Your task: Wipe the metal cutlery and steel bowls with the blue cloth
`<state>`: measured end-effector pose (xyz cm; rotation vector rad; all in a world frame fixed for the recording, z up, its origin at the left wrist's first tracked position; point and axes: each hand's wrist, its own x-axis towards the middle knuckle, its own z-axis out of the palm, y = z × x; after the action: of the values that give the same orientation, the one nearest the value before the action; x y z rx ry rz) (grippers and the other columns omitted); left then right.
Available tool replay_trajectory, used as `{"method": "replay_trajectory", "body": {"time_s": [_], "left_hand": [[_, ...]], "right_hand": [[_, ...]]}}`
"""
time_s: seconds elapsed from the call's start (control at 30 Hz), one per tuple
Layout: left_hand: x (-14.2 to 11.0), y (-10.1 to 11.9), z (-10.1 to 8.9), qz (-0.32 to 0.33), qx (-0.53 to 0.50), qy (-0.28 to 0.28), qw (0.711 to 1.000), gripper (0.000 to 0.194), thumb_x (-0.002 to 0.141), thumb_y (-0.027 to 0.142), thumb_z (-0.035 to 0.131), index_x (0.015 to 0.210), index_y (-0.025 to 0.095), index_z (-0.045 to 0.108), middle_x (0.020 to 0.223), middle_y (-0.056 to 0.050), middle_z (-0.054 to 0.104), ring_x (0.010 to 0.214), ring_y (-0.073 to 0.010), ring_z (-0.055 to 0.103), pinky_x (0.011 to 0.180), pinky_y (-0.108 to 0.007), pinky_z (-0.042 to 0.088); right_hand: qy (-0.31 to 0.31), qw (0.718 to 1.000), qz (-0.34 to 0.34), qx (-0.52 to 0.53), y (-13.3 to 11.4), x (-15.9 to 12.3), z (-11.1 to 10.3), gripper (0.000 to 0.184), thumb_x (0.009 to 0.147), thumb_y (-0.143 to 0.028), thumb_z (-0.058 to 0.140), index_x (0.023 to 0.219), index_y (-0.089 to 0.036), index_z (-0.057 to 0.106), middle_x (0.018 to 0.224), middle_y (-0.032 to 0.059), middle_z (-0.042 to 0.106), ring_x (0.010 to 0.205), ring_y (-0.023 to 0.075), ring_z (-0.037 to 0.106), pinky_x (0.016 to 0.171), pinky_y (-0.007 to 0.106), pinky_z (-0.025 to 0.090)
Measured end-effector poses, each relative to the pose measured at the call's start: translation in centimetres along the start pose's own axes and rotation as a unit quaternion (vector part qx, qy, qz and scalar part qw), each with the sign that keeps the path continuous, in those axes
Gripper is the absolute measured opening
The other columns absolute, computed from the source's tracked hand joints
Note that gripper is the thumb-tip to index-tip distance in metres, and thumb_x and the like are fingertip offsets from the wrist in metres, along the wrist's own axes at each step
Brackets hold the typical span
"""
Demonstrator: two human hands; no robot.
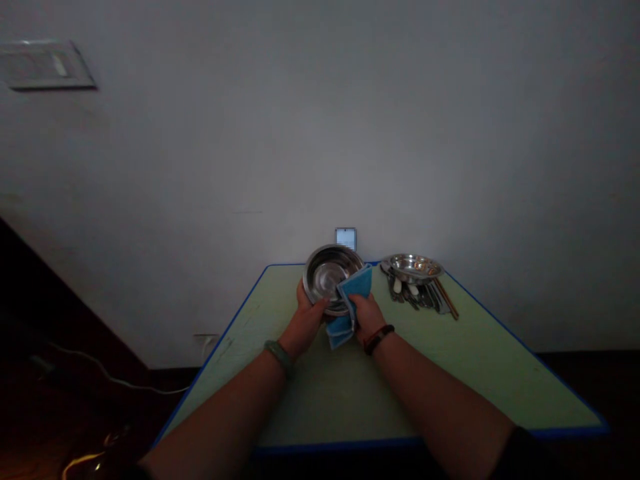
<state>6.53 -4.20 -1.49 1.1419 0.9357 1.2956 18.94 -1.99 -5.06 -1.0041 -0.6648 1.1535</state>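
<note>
A shiny metal bowl (327,273) is held up over the table, tilted so that its inside faces me. My left hand (306,322) grips it at the lower left, with the thumb along the rim and the fingers behind. In my right hand (367,315) is a folded blue cloth (359,283) with a pale edge, pressed over the bowl's right rim. Part of the cloth hangs below the bowl. The fingers of my right hand are partly hidden by the cloth.
On the green table (320,400) with a blue edge, a metal dish (415,267) rests at the back right over several utensils (425,297) and wooden chopsticks (447,299). A phone-like device (346,237) stands behind the bowl near the wall. A white cable (115,380) runs at the left.
</note>
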Motion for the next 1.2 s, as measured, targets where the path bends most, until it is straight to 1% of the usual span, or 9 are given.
{"method": "replay_trajectory", "body": {"time_s": [0.13,0.2,0.27,0.43,0.57,0.63,0.77,1.03,1.2], "left_hand": [[0.6,-0.2,-0.8,0.03,0.06,0.057,0.996,0.061,0.068,0.031,0.065,0.119,0.024,0.033,0.098,-0.003,0.056,0.066,-0.0124,0.059,0.048,-0.021,0.046],[1.1,0.1,-1.7,0.034,0.1,0.093,0.99,0.036,0.072,0.036,0.057,0.102,0.021,0.043,0.071,0.004,0.052,0.049,-0.0086,0.048,0.038,-0.018,0.035],[1.6,0.6,-2.7,0.025,0.113,0.097,0.989,0.024,0.075,0.039,0.051,0.088,0.02,0.047,0.058,0.007,0.044,0.042,-0.0078,0.041,0.036,-0.017,0.028],[2.5,1.5,-4.4,0.066,0.132,0.127,0.981,0.026,0.07,0.038,0.055,0.083,0.016,0.057,0.069,0.002,0.057,0.061,-0.0119,0.053,0.053,-0.021,0.041],[2.4,1.5,-4.4,0.086,0.146,0.061,0.984,0.032,0.068,0.038,0.06,0.091,0.015,0.063,0.085,-0.003,0.065,0.079,-0.0168,0.059,0.067,-0.025,0.046],[2.3,1.3,-4.3,0.046,0.165,0.033,0.985,0.03,0.069,0.034,0.06,0.091,0.015,0.065,0.079,-0.003,0.066,0.074,-0.0172,0.06,0.065,-0.026,0.047],[2.2,0.9,-4.1,-0.039,0.176,0.032,0.983,0.025,0.068,0.025,0.055,0.089,0.016,0.065,0.057,0.001,0.061,0.053,-0.016,0.057,0.049,-0.024,0.043],[1.8,1.0,-3.6,-0.008,0.18,0.066,0.981,0.033,0.07,0.025,0.052,0.1,0.016,0.063,0.058,0.002,0.058,0.041,-0.0124,0.05,0.034,-0.021,0.033],[1.6,0.8,-2.9,-0.035,0.114,0.063,0.991,0.044,0.072,0.026,0.053,0.115,0.019,0.054,0.06,0.003,0.055,0.041,-0.0125,0.05,0.034,-0.021,0.035]], "right_hand": [[0.024,0.998,-0.017,-0.062,0.0,0.3,-0.4,0.032,0.06,-0.026,0.06,0.091,-0.018,0.06,0.075,0.0015,0.068,0.069,0.0187,0.062,0.06,0.029,0.049],[0.036,0.993,-0.031,-0.107,-0.7,0.2,-0.6,0.034,0.06,-0.025,0.059,0.093,-0.018,0.06,0.079,0.0016,0.069,0.071,0.0184,0.062,0.064,0.029,0.048],[0.021,0.987,-0.053,-0.15,-1.5,-0.2,-0.7,0.033,0.06,-0.025,0.057,0.091,-0.018,0.061,0.08,0.0008,0.068,0.072,0.018,0.06,0.066,0.029,0.046],[-0.03,0.969,-0.092,-0.228,-2.6,-1.1,-0.7,0.028,0.06,-0.022,0.05,0.085,-0.018,0.062,0.073,-0.0014,0.066,0.069,0.0169,0.057,0.066,0.028,0.043],[-0.034,0.963,-0.106,-0.244,-2.6,-1.1,-0.8,0.026,0.059,-0.021,0.05,0.081,-0.019,0.064,0.068,-0.0024,0.064,0.066,0.0163,0.055,0.064,0.027,0.042],[-0.028,0.964,-0.113,-0.241,-2.7,-0.9,-1.0,0.026,0.059,-0.021,0.05,0.08,-0.019,0.064,0.069,-0.0022,0.064,0.067,0.0165,0.055,0.066,0.028,0.042],[-0.019,0.963,-0.113,-0.246,-2.9,-0.7,-1.2,0.022,0.059,-0.022,0.051,0.077,-0.018,0.063,0.068,-0.0017,0.064,0.065,0.0165,0.054,0.065,0.028,0.041],[0.002,0.966,-0.114,-0.234,-2.7,-0.6,-1.1,0.023,0.062,-0.026,0.054,0.082,-0.017,0.062,0.076,0.0008,0.066,0.071,0.0182,0.056,0.068,0.03,0.042],[-0.009,0.983,-0.056,-0.177,-1.6,-0.1,-1.0,0.027,0.062,-0.026,0.056,0.087,-0.018,0.061,0.077,0.0004,0.067,0.07,0.0183,0.059,0.065,0.03,0.045]]}}
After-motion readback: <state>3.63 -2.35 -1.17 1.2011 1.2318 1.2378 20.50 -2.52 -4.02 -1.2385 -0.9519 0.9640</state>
